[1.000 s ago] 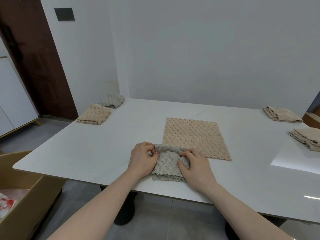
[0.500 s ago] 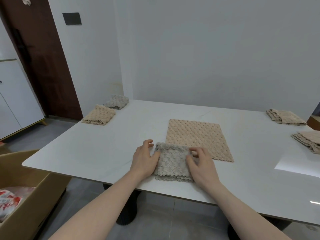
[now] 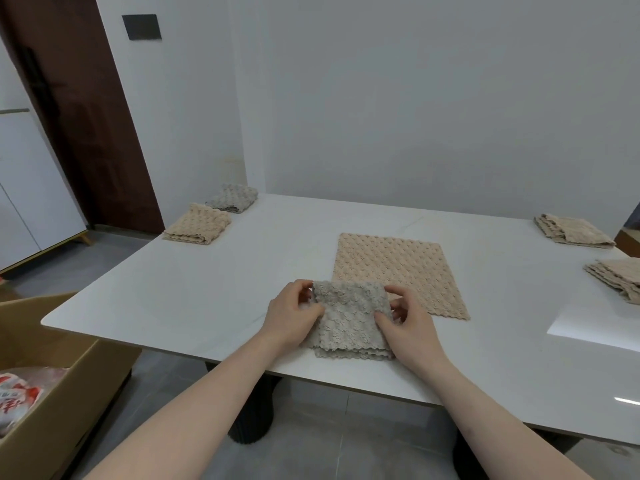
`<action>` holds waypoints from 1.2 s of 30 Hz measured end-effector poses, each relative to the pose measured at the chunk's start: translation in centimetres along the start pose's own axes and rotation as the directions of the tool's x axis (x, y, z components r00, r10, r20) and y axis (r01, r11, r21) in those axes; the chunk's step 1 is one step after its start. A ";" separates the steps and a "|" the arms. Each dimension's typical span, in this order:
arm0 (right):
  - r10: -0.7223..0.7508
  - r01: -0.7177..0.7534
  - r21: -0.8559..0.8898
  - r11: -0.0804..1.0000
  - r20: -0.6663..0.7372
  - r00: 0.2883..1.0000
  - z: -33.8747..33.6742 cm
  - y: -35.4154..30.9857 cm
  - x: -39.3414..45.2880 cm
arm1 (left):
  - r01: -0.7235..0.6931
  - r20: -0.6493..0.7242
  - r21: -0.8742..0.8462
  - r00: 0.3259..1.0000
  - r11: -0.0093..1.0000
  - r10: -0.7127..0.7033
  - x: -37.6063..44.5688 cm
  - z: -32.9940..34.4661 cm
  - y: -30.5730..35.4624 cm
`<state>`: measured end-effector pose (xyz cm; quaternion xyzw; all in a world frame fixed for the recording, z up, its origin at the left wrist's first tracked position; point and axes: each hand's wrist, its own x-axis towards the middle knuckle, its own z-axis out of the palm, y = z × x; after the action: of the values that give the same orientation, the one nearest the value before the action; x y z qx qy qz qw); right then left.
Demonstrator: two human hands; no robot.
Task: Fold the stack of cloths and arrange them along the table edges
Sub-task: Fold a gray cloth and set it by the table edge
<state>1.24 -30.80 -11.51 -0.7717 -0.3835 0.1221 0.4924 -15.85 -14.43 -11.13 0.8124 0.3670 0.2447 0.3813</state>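
Nubby grey folded cloth point(image 3: 349, 318) lay on the glossy white table point(image 3: 207, 296), both hands' fingers pinching its side edges: left hand point(image 3: 292, 315), right hand point(image 3: 410, 327).

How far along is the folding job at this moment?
Done: four folded cloths lie along the table's side edges. In hand: left hand and right hand pinch the folded grey cloth. Left: the flat beige cloth.
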 end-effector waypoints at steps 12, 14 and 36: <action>0.015 -0.015 0.086 0.996 -0.006 1.000 -0.2 0.0 -0.2 | -0.080 0.006 0.319 0.997 0.945 0.083 -0.2 0.8 -0.2; 0.016 -0.016 0.084 0.996 0.009 1.000 -0.1 0.3 -0.2 | -0.118 0.023 0.392 0.993 0.913 0.119 -0.1 1.1 -0.5; 0.433 -0.479 0.107 0.871 0.292 0.853 -3.1 -16.5 -1.8 | 0.618 0.192 -0.381 0.781 0.688 -0.595 -6.5 -9.6 11.4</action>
<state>-6.01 -30.44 3.75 -0.7717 -0.2372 0.3686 0.4609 -21.65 -20.34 2.87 0.5486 0.5420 0.1567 0.6170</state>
